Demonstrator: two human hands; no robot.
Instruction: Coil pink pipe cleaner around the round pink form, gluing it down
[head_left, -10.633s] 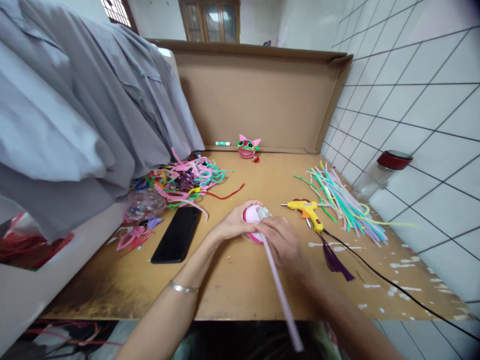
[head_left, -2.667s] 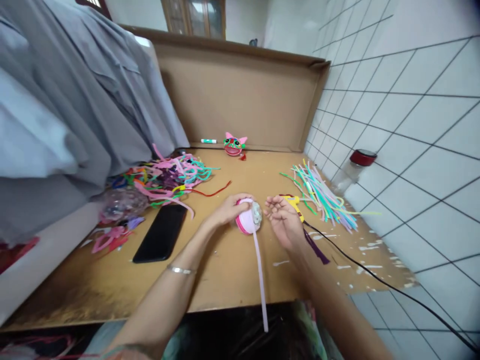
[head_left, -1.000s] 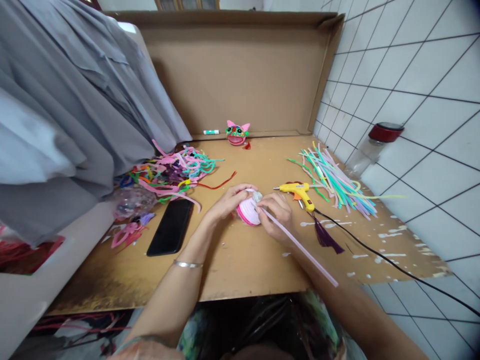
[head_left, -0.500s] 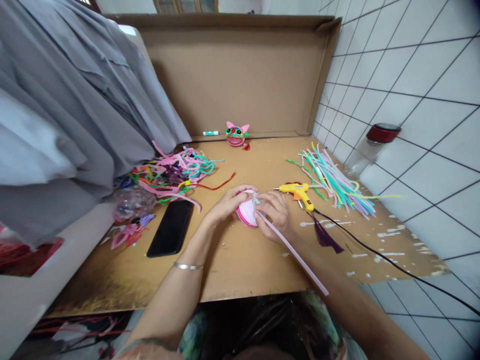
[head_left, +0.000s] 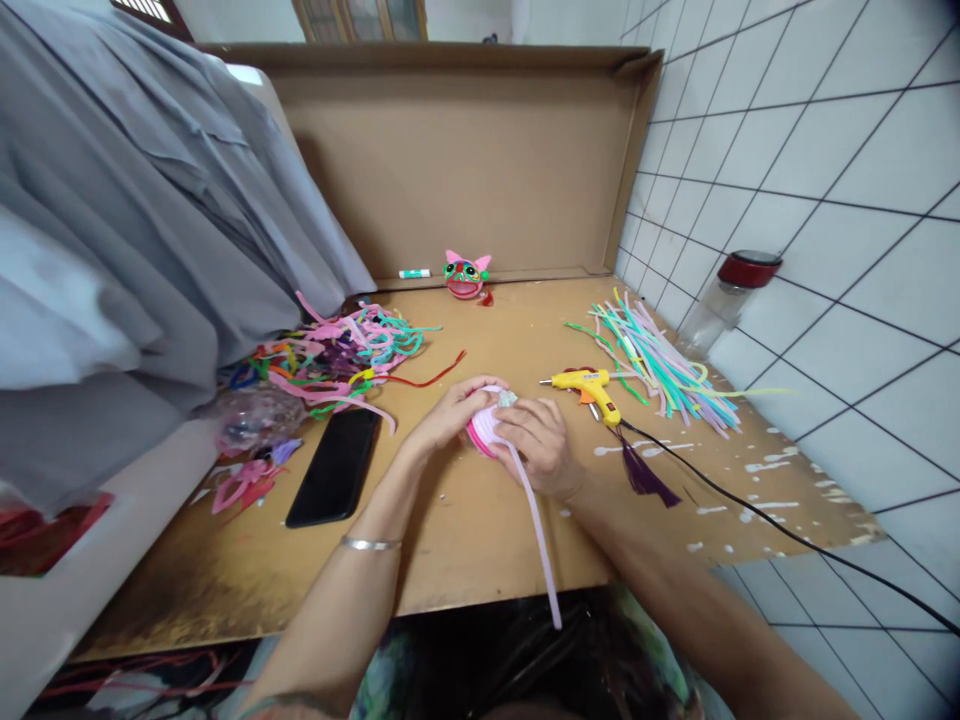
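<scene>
Coiled ball [head_left: 484,428], over the table [head_left: 465,560]: my left hand [head_left: 456,412] grips its side, my right hand [head_left: 541,445] holds lilac strand [head_left: 538,525] against it; pink and lilac turns laid, pale top [head_left: 508,398] bare, tail unwound.

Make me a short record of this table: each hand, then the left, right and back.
Left hand: holds the pink and lilac round piece
Right hand: fingers at the round piece; exact grip hidden
Strip: lilac, trailing from the round piece toward the person
Left: black phone, pile of coloured strips
Right: yellow glue gun, purple tassel, bundle of strips, red-lidded jar
Back: pink-eared toy, small tube
</scene>
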